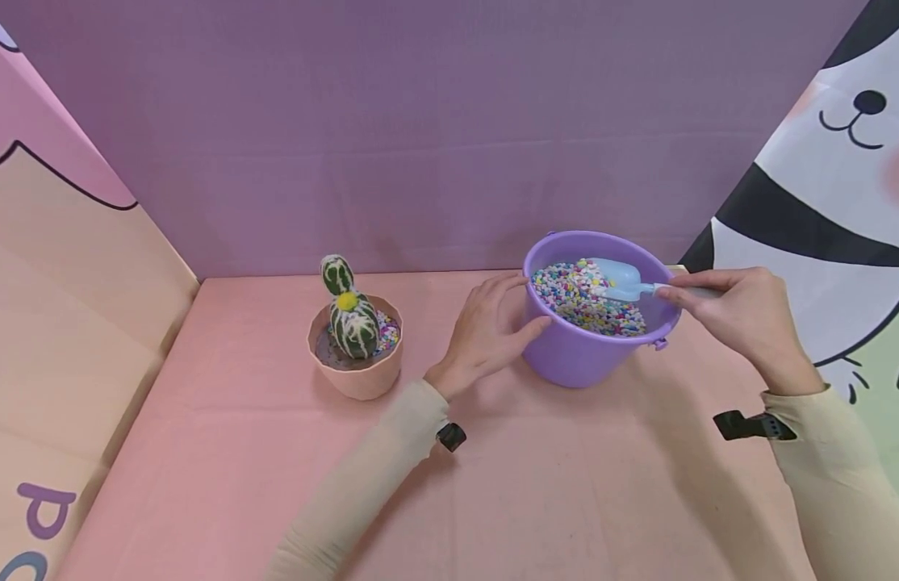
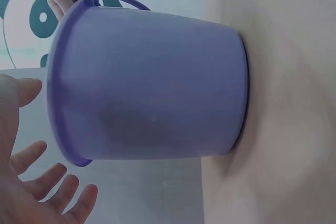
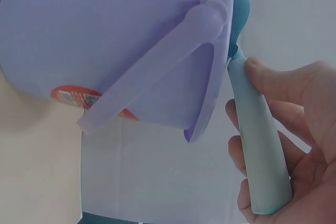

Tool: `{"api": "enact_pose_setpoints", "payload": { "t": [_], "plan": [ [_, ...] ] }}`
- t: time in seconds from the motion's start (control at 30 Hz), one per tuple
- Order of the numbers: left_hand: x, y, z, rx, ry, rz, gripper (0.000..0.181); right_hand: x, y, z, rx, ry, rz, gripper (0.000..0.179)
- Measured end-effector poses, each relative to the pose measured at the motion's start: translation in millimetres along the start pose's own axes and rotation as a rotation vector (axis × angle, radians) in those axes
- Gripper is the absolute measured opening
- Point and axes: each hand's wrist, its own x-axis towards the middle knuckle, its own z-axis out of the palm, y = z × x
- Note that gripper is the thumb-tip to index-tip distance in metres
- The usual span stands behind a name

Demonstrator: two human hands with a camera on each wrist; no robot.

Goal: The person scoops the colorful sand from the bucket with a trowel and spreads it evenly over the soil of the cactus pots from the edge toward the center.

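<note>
A purple bucket (image 1: pixel 576 363) holds many small multicoloured pellets (image 1: pixel 566 290). My right hand (image 1: pixel 743 311) grips the handle (image 3: pixel 262 140) of a light blue scoop (image 1: pixel 620 278), thumb on one side and fingers on the other. The scoop's blade lies inside the bucket at the far right of the pellets. By the bucket's left rim, my left hand (image 1: pixel 489 327) is spread with its fingers loosely bent. In the left wrist view a small gap shows between its thumb (image 2: pixel 29 92) and the bucket's rim. It holds nothing.
A potted cactus (image 1: pixel 355 331) with a yellow flower stands to the left in a peach pot (image 1: pixel 362 379). Some multicoloured pellets lie on the right part of its dark soil. The bucket's handle (image 3: pixel 142 77) hangs down its side. A purple cloth wall (image 1: pixel 420 137) rises behind the table.
</note>
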Motion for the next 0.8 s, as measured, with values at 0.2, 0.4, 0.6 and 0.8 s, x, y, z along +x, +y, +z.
{"api": "enact_pose_setpoints", "payload": {
  "t": [0.2, 0.4, 0.6, 0.8],
  "plan": [
    [-4.4, 3.9, -12.6, -0.03, 0.025, 0.04, 0.061, -0.5, -5, 1, 0.007, 0.007, -0.024, 0.044],
    [-8.9, 6.6, -23.7, -0.037, 0.002, 0.046, 0.059, -1.2, -8, 5, 0.004, 0.007, -0.037, 0.039],
    [-14.7, 8.1, -35.1, -0.058, 0.017, 0.044, 0.056, -2.4, -11, 6, -0.008, 0.009, -0.044, 0.036],
    [-19.8, 10.8, -48.1, -0.048, 0.032, 0.039, 0.056, -4.9, -16, 7, 0.0, 0.001, -0.053, 0.035]
  ]
}}
